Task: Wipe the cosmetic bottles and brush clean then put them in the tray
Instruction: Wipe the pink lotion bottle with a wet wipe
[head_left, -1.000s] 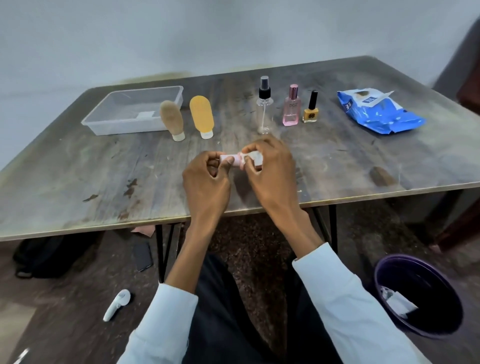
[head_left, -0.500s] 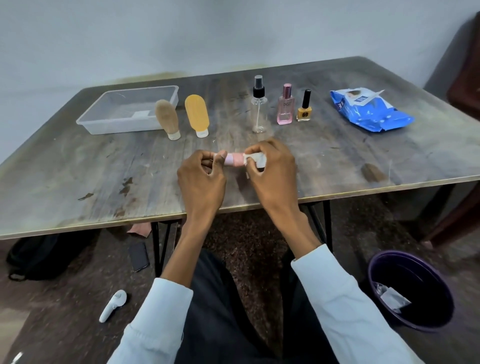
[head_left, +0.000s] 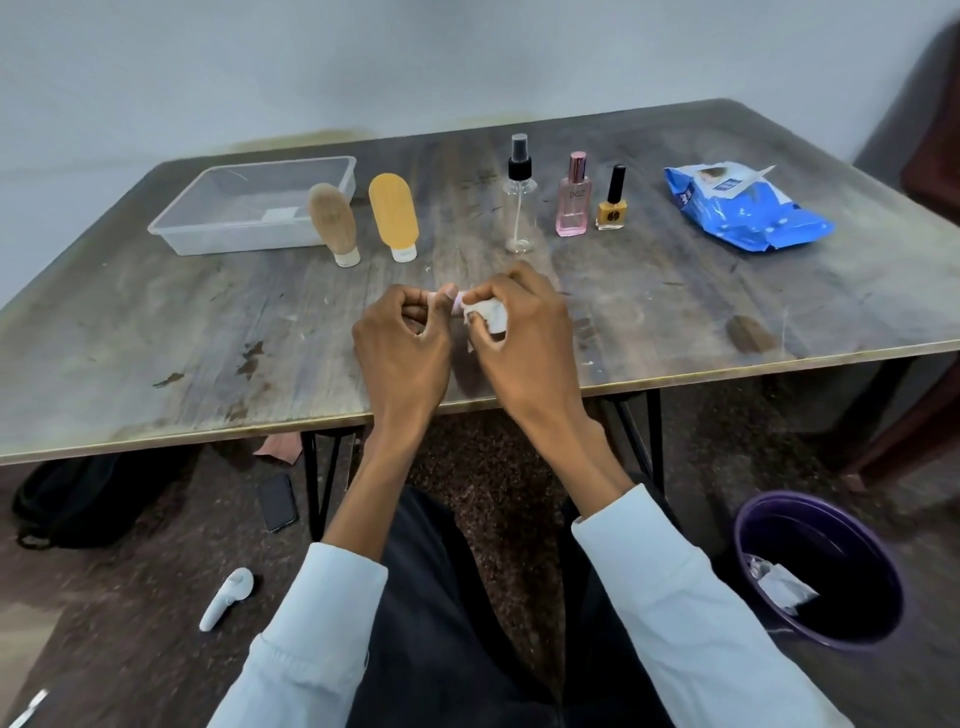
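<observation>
Above the table's near edge my left hand (head_left: 402, 343) grips a small pink item (head_left: 456, 303), nearly all of it hidden by fingers. My right hand (head_left: 524, 332) holds a crumpled white wipe (head_left: 487, 315) wrapped around the item's right end. Further back stand a brown tube (head_left: 334, 222), an orange tube (head_left: 394, 214), a clear spray bottle (head_left: 520, 202), a pink perfume bottle (head_left: 573, 197) and a yellow nail polish bottle (head_left: 612, 203). The clear plastic tray (head_left: 249, 208) sits at the back left.
A blue wipes pack (head_left: 748, 208) lies at the back right of the wooden table (head_left: 156, 332). On the floor are a purple bin (head_left: 821, 566) with used wipes, a phone (head_left: 278, 501), a white device (head_left: 227, 597) and a dark bag (head_left: 72, 499).
My two hands have closed in on each other, and the wipe now covers more of the pink item, so less pink shows between them.
</observation>
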